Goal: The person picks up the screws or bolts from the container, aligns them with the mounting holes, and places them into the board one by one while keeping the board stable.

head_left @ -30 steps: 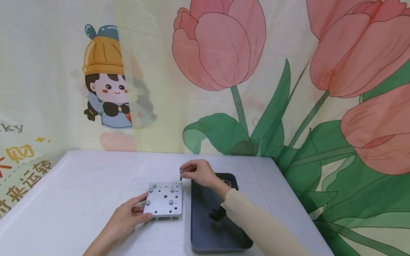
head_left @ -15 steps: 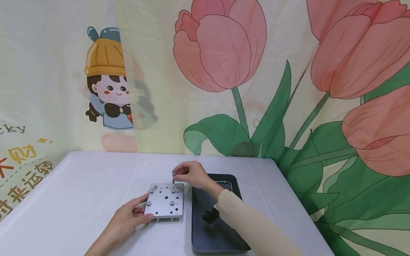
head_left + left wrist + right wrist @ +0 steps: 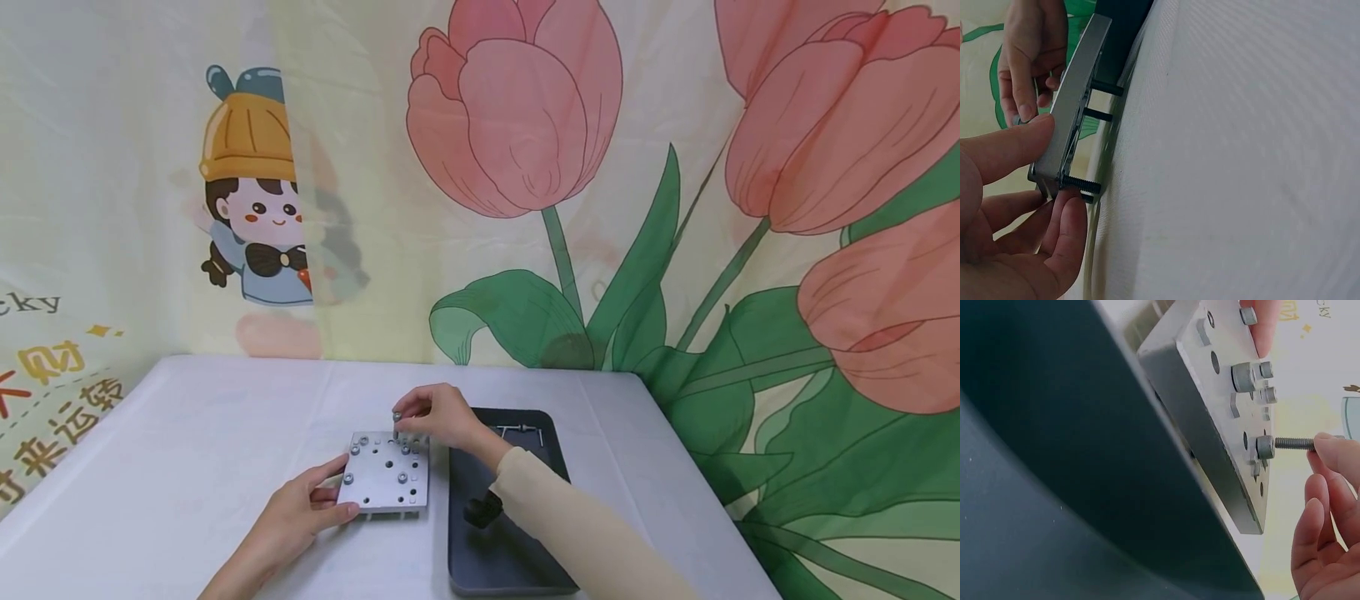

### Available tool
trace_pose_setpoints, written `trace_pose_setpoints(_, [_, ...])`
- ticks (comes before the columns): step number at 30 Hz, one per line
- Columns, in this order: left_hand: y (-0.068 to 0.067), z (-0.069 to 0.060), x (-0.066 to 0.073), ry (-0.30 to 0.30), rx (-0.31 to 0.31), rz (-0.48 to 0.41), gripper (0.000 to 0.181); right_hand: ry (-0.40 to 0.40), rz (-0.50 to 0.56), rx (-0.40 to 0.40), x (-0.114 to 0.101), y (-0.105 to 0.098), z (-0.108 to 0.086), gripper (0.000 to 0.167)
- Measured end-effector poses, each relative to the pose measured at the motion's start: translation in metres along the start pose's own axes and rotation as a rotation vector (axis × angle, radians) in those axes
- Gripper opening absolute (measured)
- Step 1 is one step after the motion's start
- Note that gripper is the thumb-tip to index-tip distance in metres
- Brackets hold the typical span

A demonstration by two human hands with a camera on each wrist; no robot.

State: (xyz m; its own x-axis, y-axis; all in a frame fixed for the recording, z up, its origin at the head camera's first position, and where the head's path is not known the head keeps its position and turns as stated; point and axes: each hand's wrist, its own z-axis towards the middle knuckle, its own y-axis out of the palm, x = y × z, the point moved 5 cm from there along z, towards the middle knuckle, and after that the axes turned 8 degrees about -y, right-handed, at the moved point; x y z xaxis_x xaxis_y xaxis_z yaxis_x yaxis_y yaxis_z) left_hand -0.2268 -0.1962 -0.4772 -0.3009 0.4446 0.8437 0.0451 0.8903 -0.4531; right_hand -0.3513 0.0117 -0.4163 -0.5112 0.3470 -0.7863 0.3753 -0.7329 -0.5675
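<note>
Silver metal plate (image 3: 378, 487) with holes and several seated screws (image 3: 348, 478), just below the middle of the head view. At its left edge, the left hand (image 3: 300, 504) grips it, thumb on the near corner. Above its far edge, the right hand (image 3: 442, 417) pinches one loose screw (image 3: 1294, 444) between thumb and fingers.

The loose screw could slip or enter crooked, since the pinch is small and other screws crowd that area. The plate might tip if pressed there, being held only from the left, with screw shafts (image 3: 1082, 184) jutting out underneath.

Whether the loose screw's tip has entered a hole is unclear. The sleeve (image 3: 585, 533) covers part of the dark tray (image 3: 510, 571), lower centre-right; thin metal pieces (image 3: 521, 428) inside are too small to identify.
</note>
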Motion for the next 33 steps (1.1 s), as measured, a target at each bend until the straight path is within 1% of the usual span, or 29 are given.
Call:
trace_pose_setpoints(9, [0.000,0.001,-0.001,0.006,-0.007,0.000,0.092,0.014,-0.012,-0.019,0.000,0.007,0.002,0.016])
trace_pose_setpoints(22, [-0.001,-0.002,0.001,0.040,-0.005,-0.017,0.090,0.033,-0.033,-0.041,0.003,0.013,0.000,0.014])
trace_pose_setpoints(33, [-0.001,0.000,0.002,0.007,0.015,0.009,0.092,0.020,-0.084,-0.080,0.012,0.020,0.003,0.014])
